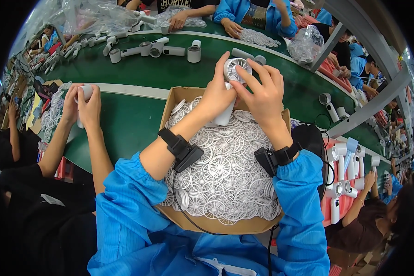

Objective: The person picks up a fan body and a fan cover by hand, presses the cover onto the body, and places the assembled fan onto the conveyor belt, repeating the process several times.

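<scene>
A white handheld fan (224,112) is held up over the far end of the box, its handle slanting down. My left hand (215,89) wraps round it at the neck, thumb and fingers along the side of the head. Across the round front grille (237,70) reach the fingers of my right hand (264,92). Its fingertips and thumb press at the grille and the rim. Whether the grille sits fully in the head I cannot tell. Beneath both hands, an open cardboard box (195,224) is heaped with loose white spoked grilles (221,167).
Beyond the box runs a green conveyor belt (138,71) carrying several fans (155,48). Co-workers' hands (88,106) work close on my left and across the belt. At right stand a pink tray (327,202) of fans and a grey metal frame (372,103). A cable hangs from my wrist strap.
</scene>
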`<state>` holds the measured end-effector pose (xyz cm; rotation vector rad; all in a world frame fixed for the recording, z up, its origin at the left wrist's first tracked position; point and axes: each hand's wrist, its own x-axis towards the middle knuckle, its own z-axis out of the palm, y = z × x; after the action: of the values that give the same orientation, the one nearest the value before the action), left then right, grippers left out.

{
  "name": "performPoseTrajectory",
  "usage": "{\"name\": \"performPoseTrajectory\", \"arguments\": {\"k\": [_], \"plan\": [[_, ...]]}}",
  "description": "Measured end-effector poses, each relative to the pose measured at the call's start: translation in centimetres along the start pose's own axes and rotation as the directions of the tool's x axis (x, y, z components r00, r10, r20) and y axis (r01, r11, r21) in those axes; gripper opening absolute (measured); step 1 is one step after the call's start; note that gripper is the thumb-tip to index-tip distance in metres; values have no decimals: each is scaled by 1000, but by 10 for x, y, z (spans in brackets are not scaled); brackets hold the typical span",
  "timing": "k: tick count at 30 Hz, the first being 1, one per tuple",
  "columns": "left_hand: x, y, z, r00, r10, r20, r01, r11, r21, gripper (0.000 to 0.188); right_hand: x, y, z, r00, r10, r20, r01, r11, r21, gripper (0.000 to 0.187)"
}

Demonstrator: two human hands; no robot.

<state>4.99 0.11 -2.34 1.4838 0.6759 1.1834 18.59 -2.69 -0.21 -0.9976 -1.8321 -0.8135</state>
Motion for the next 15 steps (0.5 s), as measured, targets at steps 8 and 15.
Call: {"name": "performPoseTrajectory", "arguments": {"k": [8, 15], "plan": [[0, 4, 1, 995, -96, 14, 97, 983, -155, 75, 0, 2, 1, 997, 58, 51, -49, 986, -157, 38], [-4, 14, -8, 985, -82, 148, 107, 981, -163, 71, -12, 8, 9, 640, 435, 633, -647, -139, 750, 46]]}}
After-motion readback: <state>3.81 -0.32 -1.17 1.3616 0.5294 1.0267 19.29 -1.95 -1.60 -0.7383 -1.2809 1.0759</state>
